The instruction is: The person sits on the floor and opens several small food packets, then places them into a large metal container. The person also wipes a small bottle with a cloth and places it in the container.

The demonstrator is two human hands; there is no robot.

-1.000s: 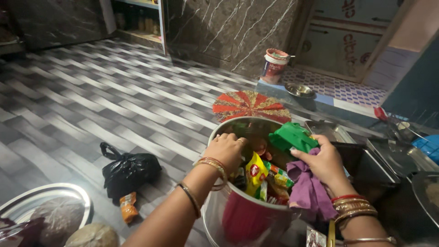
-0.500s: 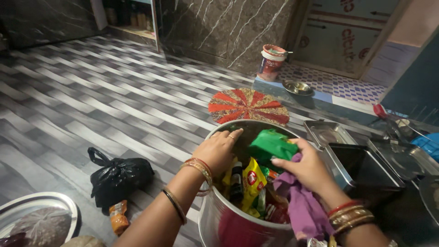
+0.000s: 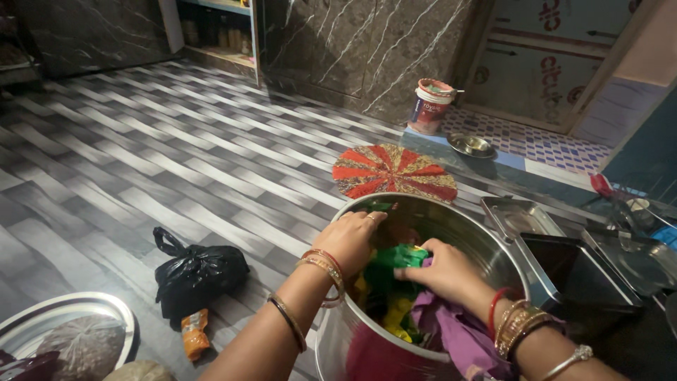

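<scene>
A large round steel container (image 3: pixel 493 243) stands on the floor, filled with colourful packets. My left hand (image 3: pixel 350 240) rests on its near-left rim, fingers curled over the edge. My right hand (image 3: pixel 441 271) is inside the container, gripping a green packet (image 3: pixel 395 257) and pressing it down among yellow and green packets (image 3: pixel 395 314). A purple cloth (image 3: pixel 462 339) hangs over the rim beneath my right wrist. Both wrists wear bangles.
A tied black plastic bag (image 3: pixel 197 275) and an orange packet (image 3: pixel 194 331) lie on the striped floor at left. A steel plate (image 3: pixel 28 328) sits bottom left. Steel trays (image 3: pixel 518 215) lie right of the container. A round red mat (image 3: pixel 395 173), a plastic tub (image 3: pixel 431 106) and a small steel bowl (image 3: pixel 472 144) are behind.
My right hand has lowered the green packet from above the rim down into the container. My left hand stayed on the rim.
</scene>
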